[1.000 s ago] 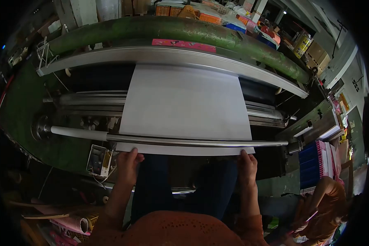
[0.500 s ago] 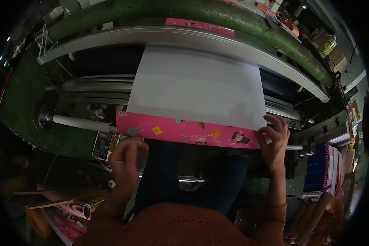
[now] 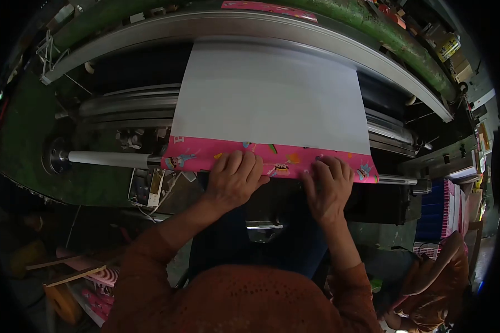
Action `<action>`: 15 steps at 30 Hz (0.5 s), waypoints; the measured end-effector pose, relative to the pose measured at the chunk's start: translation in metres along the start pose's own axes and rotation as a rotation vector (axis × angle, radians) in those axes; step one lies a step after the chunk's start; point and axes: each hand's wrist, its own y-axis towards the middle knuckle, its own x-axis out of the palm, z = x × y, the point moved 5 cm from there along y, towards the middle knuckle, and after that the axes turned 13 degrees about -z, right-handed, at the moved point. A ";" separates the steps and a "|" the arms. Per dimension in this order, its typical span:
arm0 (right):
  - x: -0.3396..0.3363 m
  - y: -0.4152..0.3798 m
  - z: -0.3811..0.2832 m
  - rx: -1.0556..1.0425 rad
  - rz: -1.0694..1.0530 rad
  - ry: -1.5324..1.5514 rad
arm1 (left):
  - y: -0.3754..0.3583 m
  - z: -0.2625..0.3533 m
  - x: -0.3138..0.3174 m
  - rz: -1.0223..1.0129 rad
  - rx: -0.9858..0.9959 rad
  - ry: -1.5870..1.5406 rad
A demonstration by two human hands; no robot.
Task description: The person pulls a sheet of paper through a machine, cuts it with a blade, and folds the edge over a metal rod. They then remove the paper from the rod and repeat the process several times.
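A wide white sheet [image 3: 272, 94] comes down from under a metal bar, and its lower end shows a pink printed side [image 3: 205, 149] wrapped over a roller shaft. My left hand [image 3: 233, 180] curls its fingers over the pink paper left of centre, thumb at the lower edge. To the right of it, my right hand [image 3: 329, 186] also has bent fingers pressed on the pink paper, with the thumb low at the edge. The shaft [image 3: 111, 159] sticks out on the left as a white tube and on the right as bare metal.
A metal crossbar [image 3: 250, 23] and a green roller [image 3: 383, 39] span the back. Metal rollers [image 3: 128, 104] lie beneath the sheet. At the lower right is another person [image 3: 439, 277]. Pink rolls and wooden strips [image 3: 75, 276] are at the lower left.
Both hands have moved inward onto the pink paper; the left was off it and the right was at its right edge. The pink strip now lies against the shaft. The camera view has shifted slightly.
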 end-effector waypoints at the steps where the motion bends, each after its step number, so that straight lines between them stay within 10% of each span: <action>1: 0.009 -0.002 0.000 0.015 0.050 0.019 | 0.001 0.000 0.000 0.017 0.004 0.015; 15: 0.020 0.015 0.014 0.016 -0.018 0.029 | 0.013 -0.003 0.001 -0.045 -0.144 -0.028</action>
